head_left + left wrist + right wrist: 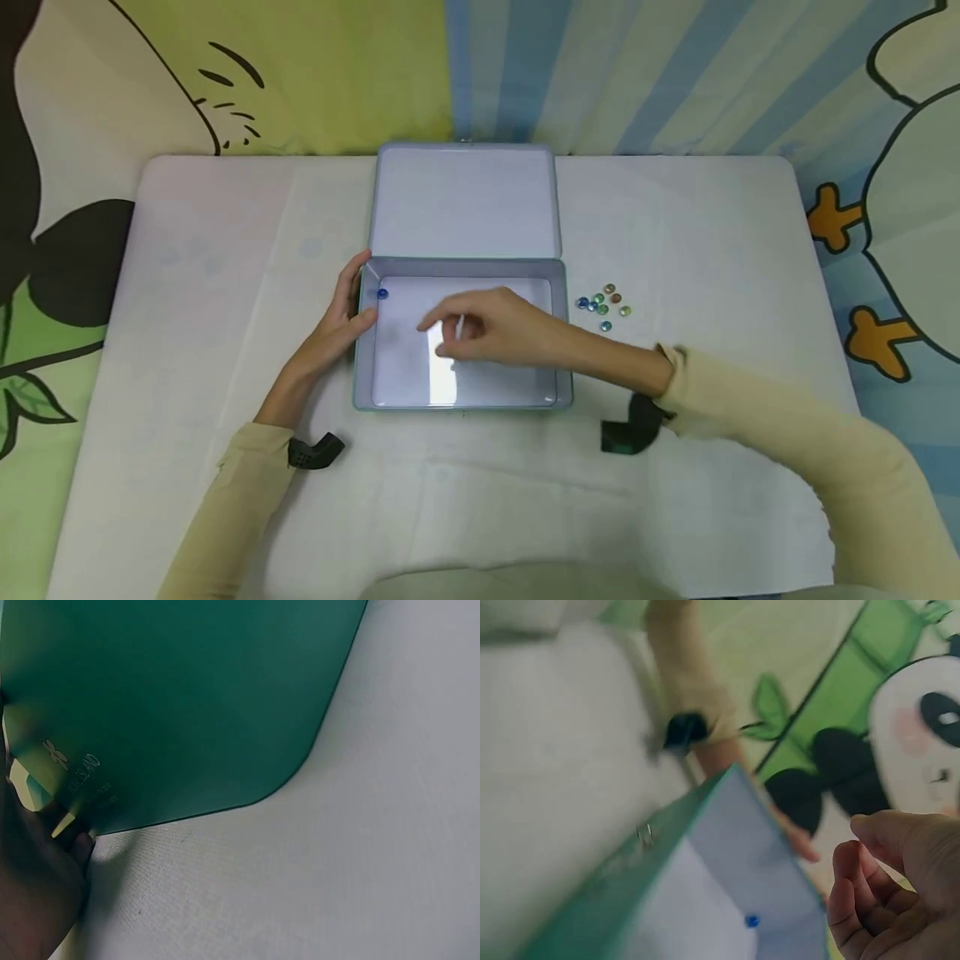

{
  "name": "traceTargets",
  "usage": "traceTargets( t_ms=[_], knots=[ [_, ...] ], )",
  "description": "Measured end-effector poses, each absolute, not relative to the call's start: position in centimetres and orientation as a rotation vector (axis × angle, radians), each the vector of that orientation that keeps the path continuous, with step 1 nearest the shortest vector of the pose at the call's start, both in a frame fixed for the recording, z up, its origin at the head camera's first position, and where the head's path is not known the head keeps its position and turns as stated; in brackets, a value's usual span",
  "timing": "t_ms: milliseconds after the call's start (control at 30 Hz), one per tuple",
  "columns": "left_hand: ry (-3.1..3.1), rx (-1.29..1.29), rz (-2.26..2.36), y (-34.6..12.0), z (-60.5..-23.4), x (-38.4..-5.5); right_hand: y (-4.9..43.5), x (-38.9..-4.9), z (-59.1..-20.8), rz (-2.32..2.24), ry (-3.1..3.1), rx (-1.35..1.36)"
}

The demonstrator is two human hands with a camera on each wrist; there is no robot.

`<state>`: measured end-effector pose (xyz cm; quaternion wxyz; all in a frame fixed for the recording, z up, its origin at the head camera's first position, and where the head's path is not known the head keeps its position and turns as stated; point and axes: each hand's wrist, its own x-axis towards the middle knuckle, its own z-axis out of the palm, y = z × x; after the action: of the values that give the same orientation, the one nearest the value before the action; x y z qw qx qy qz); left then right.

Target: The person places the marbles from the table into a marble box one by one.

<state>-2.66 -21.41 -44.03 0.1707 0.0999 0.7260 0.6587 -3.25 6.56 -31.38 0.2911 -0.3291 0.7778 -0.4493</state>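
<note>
A tin box point(462, 402), green outside and pale inside, lies on the table with its hinged lid point(465, 200) laid back. My left hand point(330, 329) grips its left wall, the thumb over the rim and the fingers along the outer side. The left wrist view shows that hand point(45, 877) beside the green outside. In the box's far left corner sits one blue glass bead point(382, 293). Over the box floor hangs my right hand point(495, 327), thumb and forefinger apart, with nothing seen between them. In the right wrist view its fingers point(847, 900) are loosely bent.
Several small shiny glass beads point(602, 309), blue, green and amber, lie in a loose group on the white table point(712, 250) just right of the box. A curtain point(337, 75) with cartoon prints stands behind the table. Each wrist wears a black camera point(636, 425).
</note>
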Motion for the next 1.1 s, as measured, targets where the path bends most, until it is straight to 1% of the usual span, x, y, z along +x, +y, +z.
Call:
traceTargets(
  t_ms=[100, 200, 333, 467, 633, 867, 1100],
  knots=[
    [2.072, 0.281, 1.87, -21.4, -44.1, -2.5, 10.8, 0.4, -31.2, -1.386, 2.111, -0.88],
    [2.07, 0.285, 1.869, -21.3, -44.1, -2.4, 14.7, 3.7, -32.6, -1.522, 2.246, -0.861],
    [2.065, 0.289, 1.88, -21.4, -44.1, -2.3, 18.5, 7.4, -35.2, -1.594, 2.444, -0.657],
    [2.07, 0.283, 1.884, -21.5, -44.0, -2.2, 21.5, 9.8, -37.2, -1.622, 2.545, -0.411],
    [2.069, 0.263, 1.894, -21.7, -43.9, -2.0, 24.0, 10.8, -39.2, -1.61, 2.644, -0.23],
    [2.069, 0.265, 1.897, -21.7, -43.9, -2.2, 25.0, 10.5, -40.6, -1.62, 2.697, -0.079],
    [2.058, 0.285, 1.903, -21.4, -44.0, -2.4, 24.3, 9.3, -40.9, -1.559, 2.709, -0.142]
  ],
)
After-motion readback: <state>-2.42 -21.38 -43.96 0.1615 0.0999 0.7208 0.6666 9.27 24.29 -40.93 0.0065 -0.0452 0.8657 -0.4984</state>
